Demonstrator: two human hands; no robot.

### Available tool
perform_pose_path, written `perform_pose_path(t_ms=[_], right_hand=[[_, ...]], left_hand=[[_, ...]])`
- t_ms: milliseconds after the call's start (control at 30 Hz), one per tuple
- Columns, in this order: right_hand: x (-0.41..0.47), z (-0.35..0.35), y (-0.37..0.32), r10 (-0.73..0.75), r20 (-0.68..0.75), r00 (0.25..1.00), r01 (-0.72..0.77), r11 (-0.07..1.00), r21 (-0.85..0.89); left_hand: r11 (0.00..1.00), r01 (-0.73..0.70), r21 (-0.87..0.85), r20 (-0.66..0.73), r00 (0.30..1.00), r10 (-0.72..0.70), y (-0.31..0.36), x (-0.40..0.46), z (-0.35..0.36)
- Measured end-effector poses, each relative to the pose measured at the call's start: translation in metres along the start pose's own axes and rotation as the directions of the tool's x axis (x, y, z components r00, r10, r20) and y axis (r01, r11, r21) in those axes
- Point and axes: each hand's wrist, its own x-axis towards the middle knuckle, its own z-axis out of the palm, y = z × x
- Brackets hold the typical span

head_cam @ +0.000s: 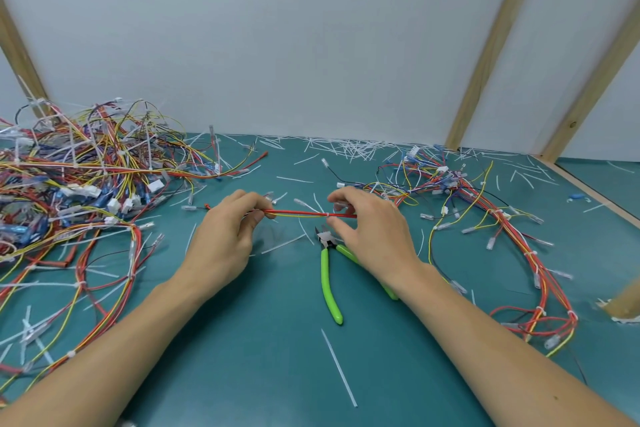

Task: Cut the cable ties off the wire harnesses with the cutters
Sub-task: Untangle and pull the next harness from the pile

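From the head view, the left hand (227, 236) pinches one end of a short red-and-yellow wire pair (304, 214) and the right hand (369, 229) pinches the other, both grips grasping it taut just above the teal surface (263, 340). A small white cable tie (327, 214) sits on it near the right fingers. The green-handled cutters (329, 274) lie untouched under the right hand. Likely risk: with the tie so close to the fingertips, the blades could nick insulation or skin
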Motion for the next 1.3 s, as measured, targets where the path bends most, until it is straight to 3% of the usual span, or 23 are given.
perform_pose_path(t_ms=[267,433,633,833,967,1100,1200,1300], right_hand=[[0.000,-0.001,0.005,0.052,0.047,0.998,-0.055,0.997,0.054],[0.002,-0.001,0.000,-0.016,0.042,0.999,0.011,0.994,0.109],[-0.001,0.002,-0.006,-0.116,0.024,0.993,0.112,0.986,0.124],[-0.002,-0.003,-0.009,-0.197,-0.003,0.980,0.197,0.979,0.049],[-0.006,-0.004,-0.021,-0.308,-0.051,0.950,0.310,0.951,0.018],[-0.010,0.004,-0.028,-0.389,-0.063,0.919,0.392,0.919,0.046],[-0.007,0.004,-0.026,-0.386,-0.115,0.915,0.387,0.922,-0.021],[0.004,-0.007,-0.014,-0.266,-0.370,0.890,0.266,0.963,-0.052]], left_hand=[[1.000,0.012,-0.011,-0.050,0.999,-0.013,-0.001,0.000,-0.001],[0.999,0.021,0.033,-0.037,0.999,-0.019,-0.005,0.002,0.000],[0.981,0.125,0.146,-0.050,0.992,-0.119,-0.010,0.004,-0.003],[0.992,-0.048,0.117,-0.046,0.997,0.054,0.000,0.001,-0.003],[0.978,-0.203,0.049,0.083,0.976,0.199,0.010,-0.003,0.003],[0.973,-0.230,0.022,0.085,0.970,0.228,0.010,-0.003,0.007],[0.985,-0.170,0.029,-0.052,0.984,0.172,0.006,-0.002,0.007],[0.987,0.023,-0.160,-0.186,0.981,-0.053,0.002,0.000,0.005]])
